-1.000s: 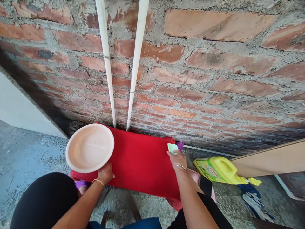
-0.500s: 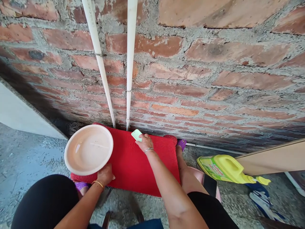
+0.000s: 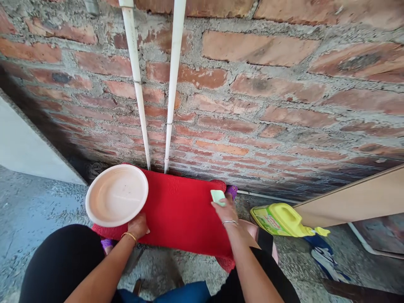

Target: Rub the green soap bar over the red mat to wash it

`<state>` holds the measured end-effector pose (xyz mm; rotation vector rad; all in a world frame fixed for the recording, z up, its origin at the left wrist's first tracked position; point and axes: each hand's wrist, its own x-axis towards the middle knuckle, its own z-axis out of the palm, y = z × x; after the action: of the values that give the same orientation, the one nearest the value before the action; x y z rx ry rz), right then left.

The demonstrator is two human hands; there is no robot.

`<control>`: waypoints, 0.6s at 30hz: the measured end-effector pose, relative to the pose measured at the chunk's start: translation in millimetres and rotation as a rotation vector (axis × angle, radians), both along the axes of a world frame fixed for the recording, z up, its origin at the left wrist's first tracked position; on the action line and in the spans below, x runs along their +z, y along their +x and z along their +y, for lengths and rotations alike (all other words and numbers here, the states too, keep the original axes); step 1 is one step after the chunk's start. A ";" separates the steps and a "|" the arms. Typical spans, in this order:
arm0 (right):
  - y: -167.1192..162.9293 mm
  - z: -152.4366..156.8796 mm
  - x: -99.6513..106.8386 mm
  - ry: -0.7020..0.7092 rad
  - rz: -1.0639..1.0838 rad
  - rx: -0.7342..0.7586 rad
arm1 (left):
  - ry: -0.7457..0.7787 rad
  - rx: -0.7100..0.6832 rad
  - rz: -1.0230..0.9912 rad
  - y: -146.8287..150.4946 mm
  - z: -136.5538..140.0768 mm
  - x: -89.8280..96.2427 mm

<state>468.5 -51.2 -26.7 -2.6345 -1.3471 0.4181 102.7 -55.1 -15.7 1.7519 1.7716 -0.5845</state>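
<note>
A red cloth (image 3: 183,210) is spread over a long low support in front of me. My right hand (image 3: 225,206) grips a light green block (image 3: 217,197) with rounded corners over the cloth's right end. Whether it is a brush or a bar of soap cannot be made out. My left hand (image 3: 138,227) is closed at the cloth's near edge, by the rim of a pale pink basin (image 3: 116,195). That rim hides part of its fingers. The basin holds clear liquid and stands on the cloth's left end.
Two white pipes (image 3: 142,113) run down the brick wall (image 3: 268,122) behind the cloth. On the floor at right lie a yellow detergent jug (image 3: 280,219) and a blue-and-white shoe (image 3: 326,256). Panels lean at left (image 3: 31,143) and right (image 3: 347,198).
My right hand has moved right along the cloth with the light green block, from its back middle to its right end. My left hand and the basin stay put. The view has shifted slightly.
</note>
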 end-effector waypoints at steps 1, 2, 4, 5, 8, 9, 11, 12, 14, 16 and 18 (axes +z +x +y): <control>-26.7 -1.7 0.5 0.003 0.054 0.044 | 0.002 0.004 -0.002 0.2 -0.3 1.6; -55.6 -3.2 1.1 0.024 0.099 0.119 | 0.006 0.008 -0.004 0.2 -0.7 2.9; -113.3 -6.8 2.5 0.042 0.187 0.335 | 0.009 0.013 0.001 -0.1 -1.3 4.1; -138.6 -9.0 3.1 0.035 0.207 0.450 | 0.009 0.013 0.004 -0.6 -1.6 3.9; -183.1 -16.7 3.2 -0.014 0.171 0.664 | 0.015 0.002 -0.003 -2.3 -2.1 1.1; -184.9 -19.6 2.6 -0.027 0.155 0.674 | 0.018 -0.005 -0.003 -2.8 -2.2 -0.1; -169.9 -26.9 1.6 -0.047 0.131 0.600 | 0.023 -0.021 -0.004 -3.5 -2.1 -2.1; -155.1 -31.6 1.8 -0.057 0.118 0.527 | 0.023 -0.025 -0.004 -3.6 -2.0 -2.7; -119.2 -43.1 5.4 -0.084 0.077 0.341 | 0.019 -0.026 -0.013 -4.0 -2.2 -3.7; -86.2 -55.9 13.9 -0.129 0.037 0.148 | 0.025 -0.022 -0.024 -4.9 -3.1 -4.8; -67.6 -67.7 25.4 -0.168 0.019 0.022 | 0.046 -0.022 -0.034 -6.4 -5.0 -6.0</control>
<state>400.9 -118.9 -1.3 -2.7429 -1.3938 0.5817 96.3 -60.1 -21.7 1.8037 1.7575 -0.5232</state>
